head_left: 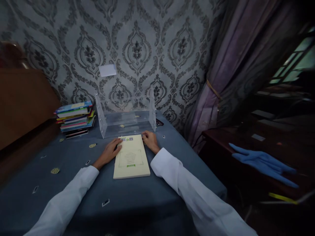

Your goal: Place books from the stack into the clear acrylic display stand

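A cream booklet (130,160) with green print lies flat on the blue tablecloth, its printing upside down to me. My left hand (110,150) rests along its left edge, fingers stretched out and thumb apart, the fingertips touching the cover. At the far right corner, my right hand (150,141) has its fingers curled against the booklet's edge; part of that grip is hidden. Just behind the booklet stands a clear acrylic rack (128,123) with shelves between two side panels.
A stack of books (76,119) sits left of the rack. Dark glasses (159,122) lie behind its right side. A blue glove (263,160) rests on a dark red surface at right. A purple curtain (209,105) hangs by the patterned wall. A brown wooden panel (22,101) borders the left.
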Demonstrator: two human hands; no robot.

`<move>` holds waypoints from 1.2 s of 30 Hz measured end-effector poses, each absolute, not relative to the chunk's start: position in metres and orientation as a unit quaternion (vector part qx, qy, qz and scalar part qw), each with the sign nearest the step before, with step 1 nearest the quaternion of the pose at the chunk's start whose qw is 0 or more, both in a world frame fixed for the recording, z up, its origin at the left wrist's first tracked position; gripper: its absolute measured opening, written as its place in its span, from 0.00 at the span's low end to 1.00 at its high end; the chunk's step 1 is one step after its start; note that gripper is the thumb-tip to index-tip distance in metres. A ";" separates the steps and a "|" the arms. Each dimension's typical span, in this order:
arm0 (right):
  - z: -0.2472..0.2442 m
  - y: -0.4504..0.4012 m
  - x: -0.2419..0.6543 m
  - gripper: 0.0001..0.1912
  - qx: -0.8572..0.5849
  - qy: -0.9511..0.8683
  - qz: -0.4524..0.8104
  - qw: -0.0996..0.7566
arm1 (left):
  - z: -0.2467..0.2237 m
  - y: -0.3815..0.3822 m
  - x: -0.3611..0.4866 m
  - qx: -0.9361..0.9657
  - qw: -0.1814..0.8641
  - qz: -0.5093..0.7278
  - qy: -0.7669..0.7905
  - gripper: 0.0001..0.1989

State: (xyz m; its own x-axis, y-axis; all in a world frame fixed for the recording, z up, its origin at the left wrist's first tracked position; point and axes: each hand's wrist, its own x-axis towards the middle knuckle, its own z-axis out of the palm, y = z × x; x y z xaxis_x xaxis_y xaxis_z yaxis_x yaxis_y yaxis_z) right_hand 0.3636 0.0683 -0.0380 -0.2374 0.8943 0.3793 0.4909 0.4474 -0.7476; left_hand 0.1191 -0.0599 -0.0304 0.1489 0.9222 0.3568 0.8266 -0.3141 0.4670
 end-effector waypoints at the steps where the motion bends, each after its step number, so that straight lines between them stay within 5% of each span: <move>1: -0.038 0.068 0.364 0.15 -0.464 -0.745 0.249 0.410 | -0.033 -0.059 0.118 0.754 0.076 0.297 0.581 0.26; 36: -0.027 0.048 0.382 0.13 -0.427 -0.729 0.361 0.396 | -0.017 0.005 0.189 0.870 0.064 0.192 0.450 0.22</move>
State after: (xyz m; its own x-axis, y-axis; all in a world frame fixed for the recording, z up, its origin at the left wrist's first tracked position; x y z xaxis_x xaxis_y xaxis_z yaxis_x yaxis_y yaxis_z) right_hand 0.3821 0.0481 -0.0275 -0.3220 0.9078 0.2688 0.3363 0.3751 -0.8638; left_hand 0.1890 0.0051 -0.0168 0.5205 0.8077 0.2769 0.7584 -0.5863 0.2846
